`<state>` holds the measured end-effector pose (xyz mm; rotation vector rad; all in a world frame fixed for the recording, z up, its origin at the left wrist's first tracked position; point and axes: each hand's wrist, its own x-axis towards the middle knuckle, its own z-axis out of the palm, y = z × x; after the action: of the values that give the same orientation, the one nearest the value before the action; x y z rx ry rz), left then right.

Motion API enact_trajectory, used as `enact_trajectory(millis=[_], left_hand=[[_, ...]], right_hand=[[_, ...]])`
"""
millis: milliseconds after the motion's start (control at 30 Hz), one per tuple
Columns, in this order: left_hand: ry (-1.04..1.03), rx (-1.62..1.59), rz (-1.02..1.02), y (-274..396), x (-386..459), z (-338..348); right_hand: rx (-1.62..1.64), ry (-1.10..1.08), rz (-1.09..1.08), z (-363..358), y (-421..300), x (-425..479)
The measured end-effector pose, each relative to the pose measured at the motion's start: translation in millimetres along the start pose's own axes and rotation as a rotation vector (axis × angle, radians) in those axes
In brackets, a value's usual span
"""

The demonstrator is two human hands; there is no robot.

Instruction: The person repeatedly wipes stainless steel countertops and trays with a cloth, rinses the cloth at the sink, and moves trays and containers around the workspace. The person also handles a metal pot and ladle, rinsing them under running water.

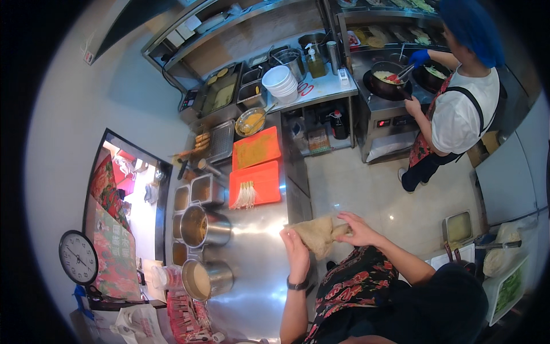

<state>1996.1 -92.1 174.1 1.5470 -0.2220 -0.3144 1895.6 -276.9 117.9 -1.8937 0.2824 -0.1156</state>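
Note:
In front of my apron (352, 279), a tan cloth (316, 234) hangs bunched and creased between my two hands. My left hand (297, 253), with a dark band on the wrist, grips its left side. My right hand (359, 231) pinches a twisted end at the right. Both hands are near the edge of a stainless steel worktable (253, 258). On the table, the nearer orange tray (270, 185) holds a bundle of enoki mushrooms (245, 193). Behind it, another orange tray (277, 134) has yellow-brown crumbs spread over it.
Steel pots (219, 225) and sauce containers (209, 189) line the table's left side, by a serving window (165, 215). At the back stand a griddle (219, 92) and stacked white bowls (279, 81). A co-worker (464, 103) stirs a pan (378, 90) at the right.

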Motion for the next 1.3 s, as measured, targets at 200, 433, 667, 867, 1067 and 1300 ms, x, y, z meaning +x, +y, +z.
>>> enact_trajectory(millis=[200,433,667,867,1067,1300], left_hand=[[-0.108,-0.551,-0.21,22,3,2],[-0.062,-0.837,-0.424,-21,-25,-27],[-0.056,-0.845,-0.45,-24,-36,-30],[-0.431,-0.494,-0.59,-75,-62,-21],[-0.273,-0.554,-0.436,-75,-53,-2],[-0.107,-0.674,-0.379,-57,-54,6]], right_hand=[[0.401,-0.592,-0.143,19,-3,7],[0.85,-0.397,0.273,53,0,-2],[0.409,-0.665,0.334,37,26,-4],[1.459,-0.353,0.618,23,57,-3],[1.71,-0.311,0.615,38,80,-30],[1.664,-0.499,0.377,48,106,-30]])
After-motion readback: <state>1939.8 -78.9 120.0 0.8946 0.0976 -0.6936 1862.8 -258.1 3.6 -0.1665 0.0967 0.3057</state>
